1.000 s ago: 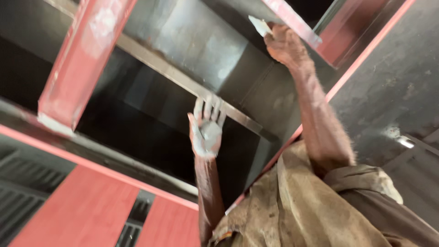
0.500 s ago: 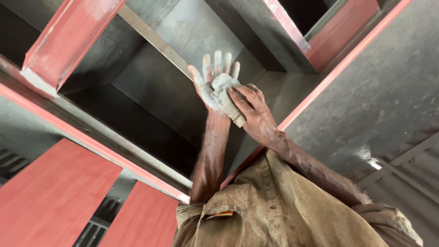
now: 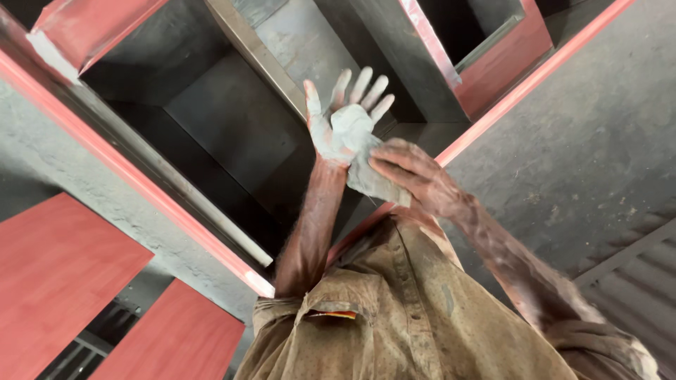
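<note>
Fingers (image 3: 362, 84) of the left hand (image 3: 338, 130) stand spread wide and upright, palm open and smeared with pale grey paste. The right hand (image 3: 415, 183) closes its fingers on a grey wad (image 3: 366, 172) and presses it against the heel of that open palm. The flat palm seems to serve as a backing, so the wad can be rubbed or loaded against it.

Below the wad, nearest the camera, is the person's dusty brown shirt (image 3: 401, 317). Beyond the wad lie dark grey box frames with red edges (image 3: 465, 77). To its lower left are flat red boards (image 3: 63, 274), well apart from it. A red-edged rail (image 3: 141, 190) runs left of the wad. Nothing stands between the two hands.
</note>
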